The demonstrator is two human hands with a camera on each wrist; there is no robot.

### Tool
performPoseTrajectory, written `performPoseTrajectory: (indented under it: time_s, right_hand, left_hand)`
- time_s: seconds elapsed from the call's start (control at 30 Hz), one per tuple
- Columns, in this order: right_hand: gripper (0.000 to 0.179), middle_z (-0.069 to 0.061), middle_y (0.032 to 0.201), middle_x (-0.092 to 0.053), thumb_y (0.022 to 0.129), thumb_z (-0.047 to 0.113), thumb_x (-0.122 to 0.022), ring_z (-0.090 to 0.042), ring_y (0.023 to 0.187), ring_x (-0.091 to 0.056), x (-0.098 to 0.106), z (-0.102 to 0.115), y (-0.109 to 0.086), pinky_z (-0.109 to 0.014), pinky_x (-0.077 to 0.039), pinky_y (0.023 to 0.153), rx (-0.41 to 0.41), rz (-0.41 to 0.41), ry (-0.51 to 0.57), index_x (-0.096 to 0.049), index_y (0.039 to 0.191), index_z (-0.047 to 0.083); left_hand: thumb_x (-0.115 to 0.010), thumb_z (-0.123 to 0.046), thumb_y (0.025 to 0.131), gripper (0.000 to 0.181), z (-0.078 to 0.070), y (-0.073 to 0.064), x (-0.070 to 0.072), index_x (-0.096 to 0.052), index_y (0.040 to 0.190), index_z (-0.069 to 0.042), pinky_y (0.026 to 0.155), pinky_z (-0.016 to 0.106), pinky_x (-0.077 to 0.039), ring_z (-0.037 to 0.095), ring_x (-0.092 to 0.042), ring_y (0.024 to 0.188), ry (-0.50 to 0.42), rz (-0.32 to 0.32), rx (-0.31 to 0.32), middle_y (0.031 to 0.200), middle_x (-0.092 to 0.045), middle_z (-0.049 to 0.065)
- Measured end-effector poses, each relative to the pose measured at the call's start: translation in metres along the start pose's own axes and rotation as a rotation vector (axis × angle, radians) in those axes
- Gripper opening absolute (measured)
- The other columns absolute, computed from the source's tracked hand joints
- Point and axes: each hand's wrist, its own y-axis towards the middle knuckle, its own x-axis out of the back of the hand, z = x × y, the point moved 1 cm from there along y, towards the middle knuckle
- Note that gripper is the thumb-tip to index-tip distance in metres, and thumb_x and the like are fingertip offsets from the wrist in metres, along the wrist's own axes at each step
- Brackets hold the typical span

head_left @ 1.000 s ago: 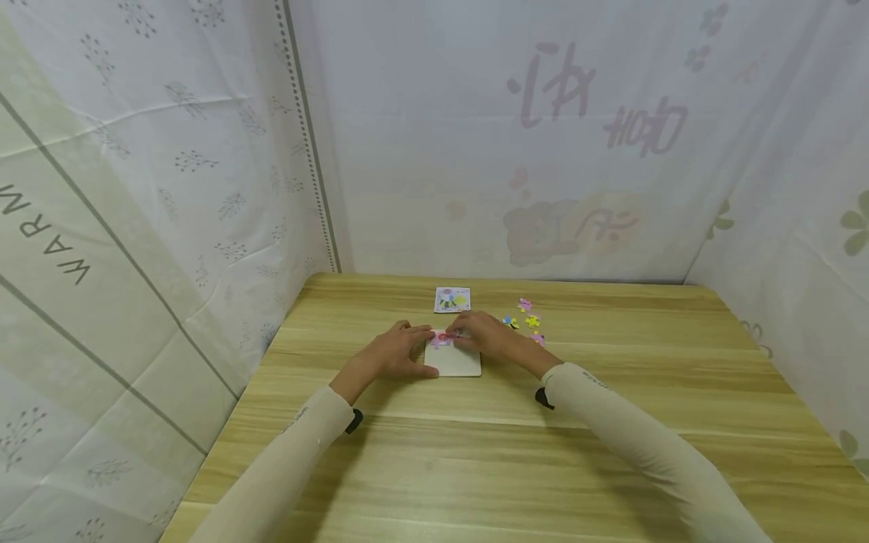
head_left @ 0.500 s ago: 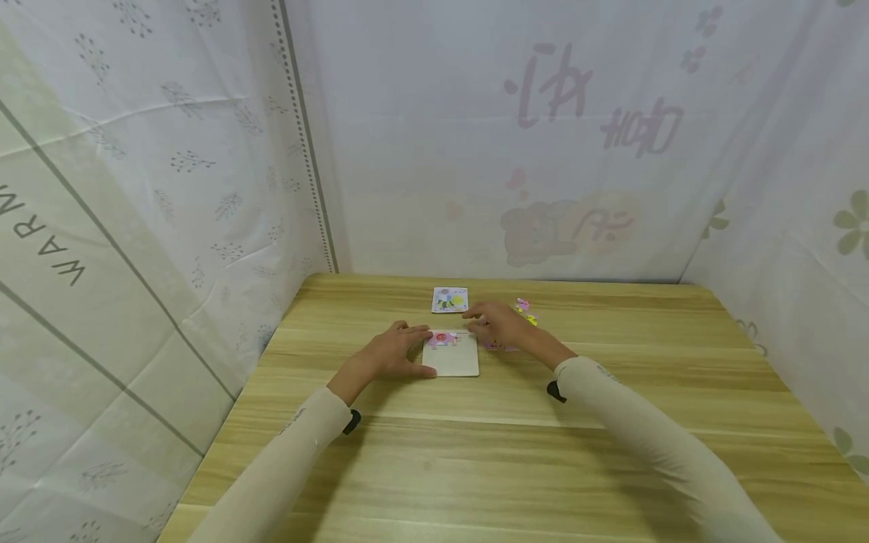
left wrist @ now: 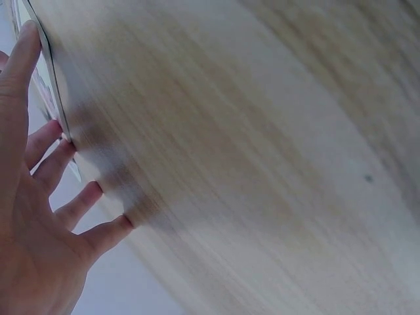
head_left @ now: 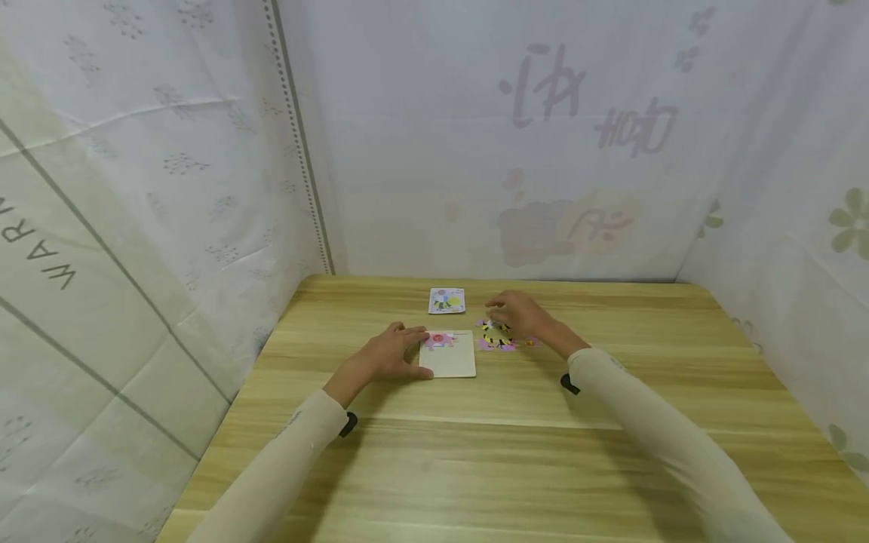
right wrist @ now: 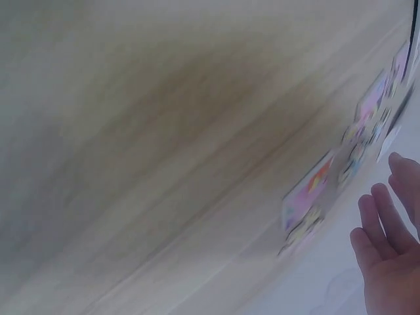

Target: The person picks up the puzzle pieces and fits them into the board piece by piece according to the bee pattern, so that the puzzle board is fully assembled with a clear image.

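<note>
A square, pale puzzle board (head_left: 451,363) lies flat on the table, with pink jigsaw pieces (head_left: 440,340) along its upper left part. My left hand (head_left: 392,354) rests at the board's left edge, thumb at the lower corner and fingertips at the upper one. In the left wrist view its fingers are spread. To the right of the board, my right hand (head_left: 523,313) hovers over loose jigsaw pieces (head_left: 498,342) in pink, yellow and black. The right wrist view shows that hand's fingers (right wrist: 371,226) loosely extended, with no piece visible in them. The hand hides some pieces.
A small square picture card (head_left: 446,301) showing a bee lies behind the board. The wooden table (head_left: 434,467) meets patterned cloth curtains (head_left: 407,151) at the back and sides.
My right hand has left the board and moved right, over the loose pieces. More pink pieces now show uncovered on the board. The left hand has stayed at the board's edge.
</note>
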Motion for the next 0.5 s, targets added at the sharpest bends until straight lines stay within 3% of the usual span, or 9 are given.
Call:
performPoseTrajectory:
  time_s: [0.2, 0.5]
  right_hand:
    - [0.035, -0.018, 0.136, -0.066, 0.104, 0.014, -0.065, -0.038, 0.127, -0.06, 0.009, -0.01, -0.005, -0.053, -0.051, 0.103, -0.064, -0.017, 0.079, -0.065, 0.137, -0.001]
    - [0.033, -0.023, 0.132, -0.067, 0.104, 0.007, -0.064, -0.042, 0.123, -0.062, 0.022, -0.034, -0.013, -0.054, -0.051, 0.103, -0.123, -0.044, 0.027, -0.065, 0.134, -0.006]
  left_hand:
    - [-0.075, -0.068, 0.084, 0.094, 0.003, -0.002, 0.0, -0.048, 0.157, -0.016, 0.111, 0.061, -0.042, 0.037, -0.037, 0.147, 0.001, -0.01, 0.001, 0.165, -0.04, 0.004]
    - [-0.074, -0.07, 0.084, 0.094, 0.001, 0.0, -0.001, -0.047, 0.158, -0.017, 0.112, 0.061, -0.04, 0.037, -0.035, 0.148, -0.004, -0.003, -0.005, 0.165, -0.04, 0.003]
